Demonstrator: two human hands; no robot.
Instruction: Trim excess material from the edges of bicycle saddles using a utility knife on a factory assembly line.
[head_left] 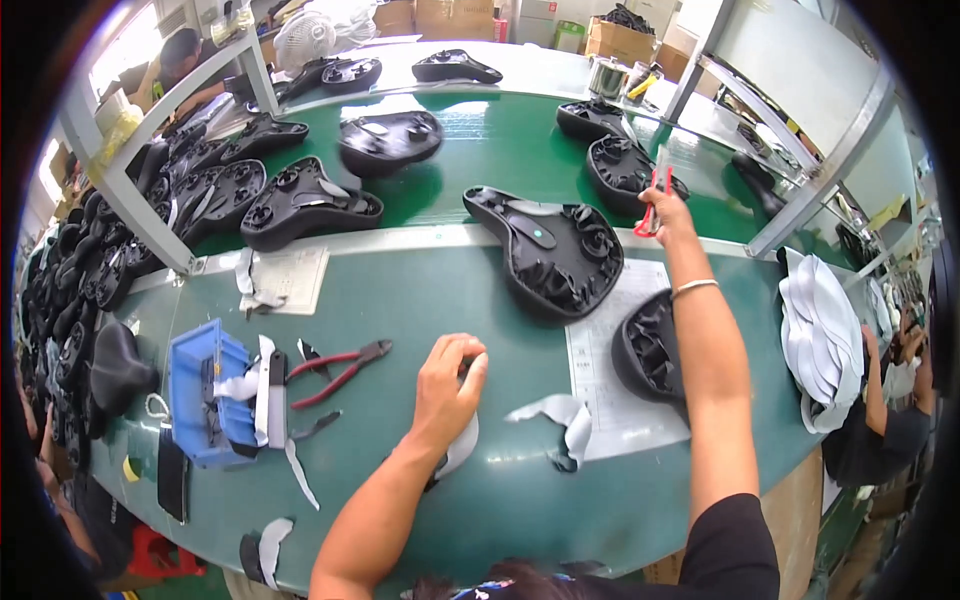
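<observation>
My right hand [668, 215] reaches far forward over the bench edge, closed on a slim red utility knife [645, 226] that points away from me. Just beyond it lies an upturned black bicycle saddle [618, 172]. Another upturned saddle [560, 262] rests between my hands, its hollow underside showing. Partly covered by my right forearm is a third saddle [645, 345]. My left hand [450, 392] is low over the bench with curled fingers; a dark spot shows in them, too small to name. A grey-white scrap [461, 450] lies beneath its wrist.
Red-handled pliers [335, 376] lie beside a blue bin [190, 440]. A phone [172, 475] is near the left edge. Saddles sit on the green conveyor [500, 140] and pile up at left [65, 300]. White covers [820, 330] are stacked right. Metal posts [135, 215] flank the bench.
</observation>
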